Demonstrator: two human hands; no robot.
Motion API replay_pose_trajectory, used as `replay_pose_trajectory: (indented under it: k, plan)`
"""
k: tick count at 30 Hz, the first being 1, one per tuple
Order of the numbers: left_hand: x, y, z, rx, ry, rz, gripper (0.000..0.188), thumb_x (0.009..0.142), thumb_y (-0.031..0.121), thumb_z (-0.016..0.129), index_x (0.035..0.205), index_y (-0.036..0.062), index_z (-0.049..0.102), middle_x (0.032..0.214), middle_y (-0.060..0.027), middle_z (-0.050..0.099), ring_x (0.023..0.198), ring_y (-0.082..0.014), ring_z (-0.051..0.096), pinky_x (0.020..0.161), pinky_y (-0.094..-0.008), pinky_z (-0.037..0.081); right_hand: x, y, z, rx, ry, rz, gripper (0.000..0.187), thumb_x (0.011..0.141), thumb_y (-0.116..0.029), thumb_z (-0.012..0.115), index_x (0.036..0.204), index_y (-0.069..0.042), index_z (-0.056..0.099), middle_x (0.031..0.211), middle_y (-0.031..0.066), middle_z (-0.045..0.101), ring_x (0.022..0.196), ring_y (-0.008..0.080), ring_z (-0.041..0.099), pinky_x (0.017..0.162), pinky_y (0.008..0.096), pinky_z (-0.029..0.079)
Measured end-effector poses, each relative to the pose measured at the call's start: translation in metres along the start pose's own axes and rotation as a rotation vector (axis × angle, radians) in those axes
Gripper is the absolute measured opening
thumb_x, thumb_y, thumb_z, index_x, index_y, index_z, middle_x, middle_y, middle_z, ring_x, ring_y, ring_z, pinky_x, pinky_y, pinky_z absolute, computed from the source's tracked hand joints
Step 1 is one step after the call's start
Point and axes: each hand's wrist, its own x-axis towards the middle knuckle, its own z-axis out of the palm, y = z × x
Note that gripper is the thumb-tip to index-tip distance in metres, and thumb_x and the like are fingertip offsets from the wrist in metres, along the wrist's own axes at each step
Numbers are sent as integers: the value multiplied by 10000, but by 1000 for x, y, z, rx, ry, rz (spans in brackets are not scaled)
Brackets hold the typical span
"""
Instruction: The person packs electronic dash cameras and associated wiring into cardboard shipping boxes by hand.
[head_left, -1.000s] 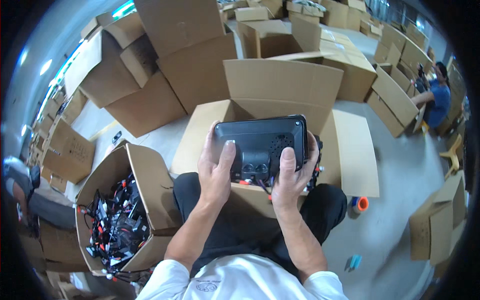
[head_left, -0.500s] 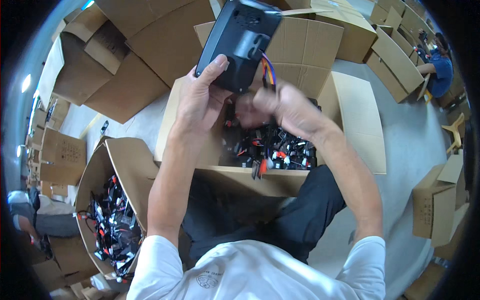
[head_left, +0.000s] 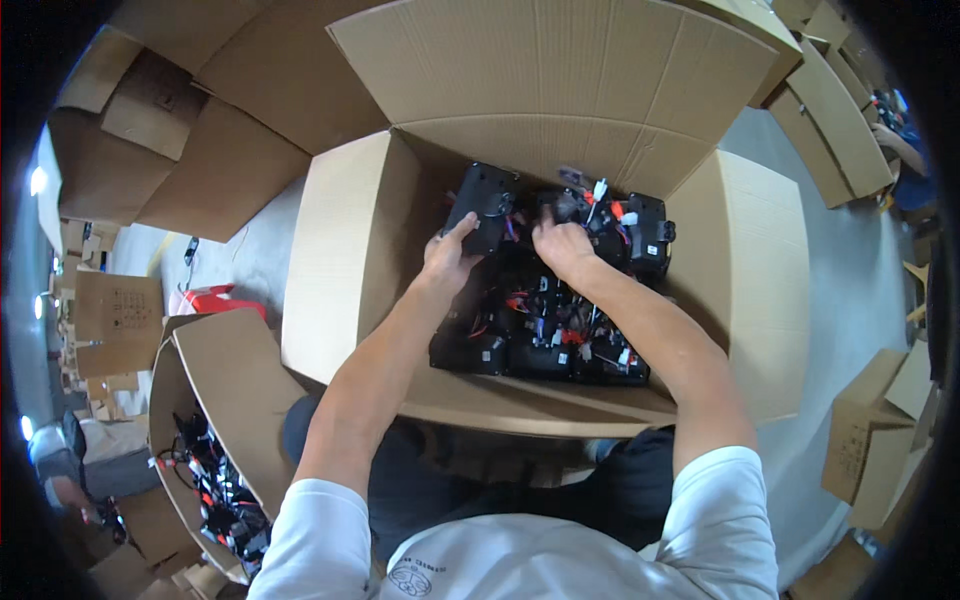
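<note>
Within mid-frame carton walls (head_left: pixel 400 220), space parts my left hand (head_left: pixel 450 250), clasping a black unit (head_left: pixel 484 200), from my bent right hand (head_left: pixel 565 246), grip unclear.

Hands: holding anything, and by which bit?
The left hand holds a black device by its near left corner, thumb on top. I can't tell whether the right hand holds anything.

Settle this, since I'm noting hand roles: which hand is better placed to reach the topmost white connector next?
Probably the right hand: it is nearer the white connector, while the left hand lies farther left, its thumb on a black unit.
</note>
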Motion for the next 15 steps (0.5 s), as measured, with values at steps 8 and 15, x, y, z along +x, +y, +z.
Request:
replay_pose_trajectory:
  k: [8,15]
  plan:
    - [97,-102,-50,9,-46,-85,712,1019,209,967,1616,129,587,1547,-110,716,1484,-320,669,1215,-681,563,23,-20,20,103,-64,140,1049,1008,-522,904,1717,130,492,1792,467,430,1014,366,896,902,449,728]
    - [111,-86,-4,517,-136,-107,844,956,472,1008,1593,51,649,1372,-115,811,1282,-289,779,1119,-530,627,-8,20,53,66,-61,187,1054,999,-541,908,1710,116,494,1793,429,465,1057,394,887,929,476,721]
